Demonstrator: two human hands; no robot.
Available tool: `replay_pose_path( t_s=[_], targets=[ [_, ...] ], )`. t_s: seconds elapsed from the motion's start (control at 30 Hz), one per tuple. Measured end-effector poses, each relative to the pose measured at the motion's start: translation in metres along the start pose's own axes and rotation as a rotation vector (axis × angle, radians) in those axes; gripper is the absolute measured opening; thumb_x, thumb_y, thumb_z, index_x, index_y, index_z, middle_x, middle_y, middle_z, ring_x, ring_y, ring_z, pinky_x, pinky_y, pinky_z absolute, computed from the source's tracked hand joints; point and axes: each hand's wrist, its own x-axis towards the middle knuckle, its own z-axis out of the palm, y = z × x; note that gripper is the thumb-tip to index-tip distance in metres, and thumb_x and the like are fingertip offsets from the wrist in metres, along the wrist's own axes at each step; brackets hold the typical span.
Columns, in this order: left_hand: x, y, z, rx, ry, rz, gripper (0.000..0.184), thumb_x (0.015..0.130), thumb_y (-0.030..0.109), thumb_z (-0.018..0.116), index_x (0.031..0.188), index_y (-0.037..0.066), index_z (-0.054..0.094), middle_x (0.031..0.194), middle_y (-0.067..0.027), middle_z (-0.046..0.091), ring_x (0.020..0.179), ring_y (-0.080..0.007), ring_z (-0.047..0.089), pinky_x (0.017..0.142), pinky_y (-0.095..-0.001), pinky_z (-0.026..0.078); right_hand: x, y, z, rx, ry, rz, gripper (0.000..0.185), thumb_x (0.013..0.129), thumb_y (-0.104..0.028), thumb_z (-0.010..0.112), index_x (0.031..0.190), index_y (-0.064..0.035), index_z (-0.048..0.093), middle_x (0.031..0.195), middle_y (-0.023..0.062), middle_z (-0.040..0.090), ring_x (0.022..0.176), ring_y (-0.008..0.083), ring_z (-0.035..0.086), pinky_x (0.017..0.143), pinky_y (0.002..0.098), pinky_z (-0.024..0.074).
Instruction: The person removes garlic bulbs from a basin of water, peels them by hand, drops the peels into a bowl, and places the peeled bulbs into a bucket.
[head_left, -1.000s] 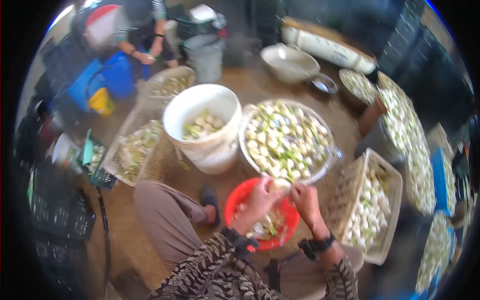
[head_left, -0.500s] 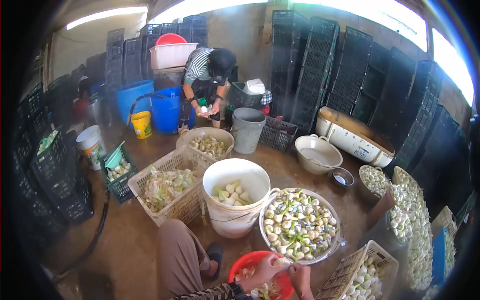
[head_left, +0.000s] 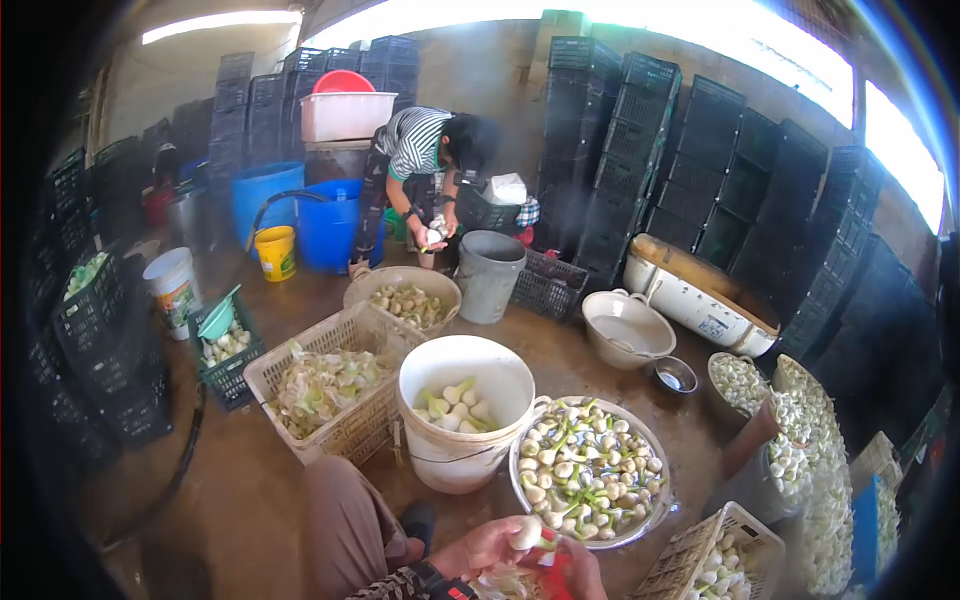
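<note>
Now the pale bulb [head_left: 525,533] shows rounder and barer than a moment ago; we judge its skin largely off. Our left hand [head_left: 484,548] clamps it by the far edge of the red basin [head_left: 553,558]; our right hand [head_left: 581,572] sits beside the stem [head_left: 546,544], grip we cannot tell.

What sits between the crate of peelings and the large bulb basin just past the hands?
A white bucket, with bulbs inside, stands between the crate and the large basin; the head view shows it.
</note>
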Motion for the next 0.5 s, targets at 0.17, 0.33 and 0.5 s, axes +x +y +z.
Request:
replay_pose_path(
  t_s=[0.17, 0.33, 0.5],
  targets=[
    [-0.005, -0.006, 0.034, 0.001, 0.167, -0.156, 0.046, 0.089, 0.037, 0.054, 0.121, 0.006, 0.049, 0.077, -0.0020, 0.059, 0.059, -0.0075, 0.055, 0.048, -0.0185, 0.043, 0.001, 0.034, -0.003, -0.689, 0.130, -0.485, 0.016, 0.085, -0.017, 0.055, 0.093, -0.0065, 0.066, 0.078, 0.0181, 0.062, 0.077, 0.0305, 0.061, 0.068, 0.0377, 0.0483],
    [-0.004, -0.041, 0.000, 0.156, 0.064, -0.161, 0.037, 0.090, 0.030, 0.052, 0.121, 0.009, 0.048, 0.098, 0.0043, 0.051, 0.089, -0.0056, 0.048, 0.069, -0.0232, 0.043, 0.003, 0.034, -0.010, -0.663, 0.043, -0.486, 0.006, 0.075, -0.003, 0.056, 0.070, -0.0058, 0.056, 0.067, 0.0149, 0.056, 0.064, 0.0318, 0.057, 0.059, 0.0397, 0.0448],
    [-0.009, -0.048, 0.027, 0.102, 0.194, -0.128, 0.043, 0.082, 0.030, 0.061, 0.117, 0.009, 0.049, 0.093, 0.0018, 0.054, 0.074, -0.0072, 0.053, 0.055, -0.0195, 0.043, -0.002, 0.035, -0.012, -0.546, 0.193, -0.284, 0.008, 0.073, -0.006, 0.058, 0.066, -0.0024, 0.056, 0.061, 0.0167, 0.055, 0.054, 0.0329, 0.055, 0.051, 0.0397, 0.0436]
  ],
)
